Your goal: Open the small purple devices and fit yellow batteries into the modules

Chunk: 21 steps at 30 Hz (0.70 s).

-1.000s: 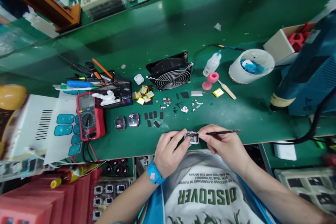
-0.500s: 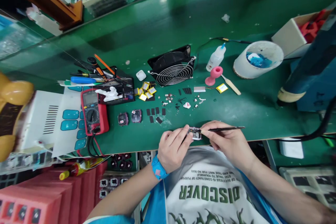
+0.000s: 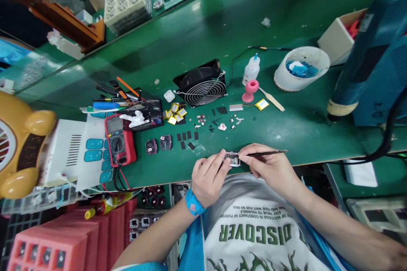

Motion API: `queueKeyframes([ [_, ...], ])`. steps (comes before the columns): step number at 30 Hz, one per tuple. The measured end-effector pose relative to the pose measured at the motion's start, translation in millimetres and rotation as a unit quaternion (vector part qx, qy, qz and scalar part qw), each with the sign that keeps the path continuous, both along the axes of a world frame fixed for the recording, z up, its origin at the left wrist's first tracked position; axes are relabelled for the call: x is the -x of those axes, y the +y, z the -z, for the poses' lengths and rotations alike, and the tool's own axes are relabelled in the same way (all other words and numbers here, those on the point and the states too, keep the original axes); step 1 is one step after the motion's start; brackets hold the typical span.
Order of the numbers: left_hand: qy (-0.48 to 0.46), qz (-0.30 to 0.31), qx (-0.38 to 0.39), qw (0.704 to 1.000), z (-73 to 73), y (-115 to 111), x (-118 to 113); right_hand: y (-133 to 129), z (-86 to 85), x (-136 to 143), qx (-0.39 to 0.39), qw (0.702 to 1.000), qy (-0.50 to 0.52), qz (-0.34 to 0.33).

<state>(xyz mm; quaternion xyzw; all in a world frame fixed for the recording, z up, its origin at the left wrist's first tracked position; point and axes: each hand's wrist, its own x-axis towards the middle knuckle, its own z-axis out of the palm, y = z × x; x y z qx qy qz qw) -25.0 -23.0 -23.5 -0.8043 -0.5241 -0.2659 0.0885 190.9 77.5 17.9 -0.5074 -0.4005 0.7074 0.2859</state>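
At the bench's front edge, my left hand is closed on a small square electronic device, its fingers over the left side. The device lies open with its inner parts showing. My right hand pinches a thin dark pair of tweezers, whose tip reaches the device's right side; the tip itself is too small to make out. Just beyond the hands are small black pads, two dark square device parts and scattered tiny parts.
A caged fan stands behind the parts. To its right are a squeeze bottle, a pink stand, a white tub and a blue hot-air handle. A red multimeter and a tool holder are at left.
The camera view has turned slightly, shifting the bench. Both hands stay at the device, the tweezers still at its right side.
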Motion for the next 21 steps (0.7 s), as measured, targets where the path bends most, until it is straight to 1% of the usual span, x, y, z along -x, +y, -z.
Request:
queueKeyframes([
  [7, -0.019, -0.006, 0.011, 1.000, -0.7, 2.4, 2.2, -0.7, 0.9, -2.8, 0.003, 1.000, 0.006, 0.013],
  [10, -0.034, -0.023, 0.024, 0.999, -2.1, 2.5, 1.6, 5.1, 3.1, -8.7, -0.002, 1.000, -0.009, 0.019],
  [12, -0.039, -0.029, 0.033, 0.998, -2.5, 1.9, 1.1, 12.8, 3.6, -14.5, -0.018, 0.999, -0.030, 0.010],
  [15, -0.035, -0.027, 0.055, 0.997, -3.4, 1.3, 1.2, 27.4, 2.0, -24.3, -0.062, 0.995, -0.077, -0.029],
  [17, -0.032, -0.026, 0.066, 0.997, -4.9, 1.7, 1.9, 36.9, 0.9, -30.7, -0.110, 0.985, -0.120, -0.064],
  [19, -0.031, -0.019, 0.087, 0.996, -7.3, 3.0, 2.8, 44.5, 0.9, -37.4, -0.175, 0.965, -0.173, -0.092],
  [21, -0.033, -0.012, 0.122, 0.992, -9.9, 4.9, 3.7, 49.1, 2.1, -44.4, -0.236, 0.939, -0.232, -0.096],
])
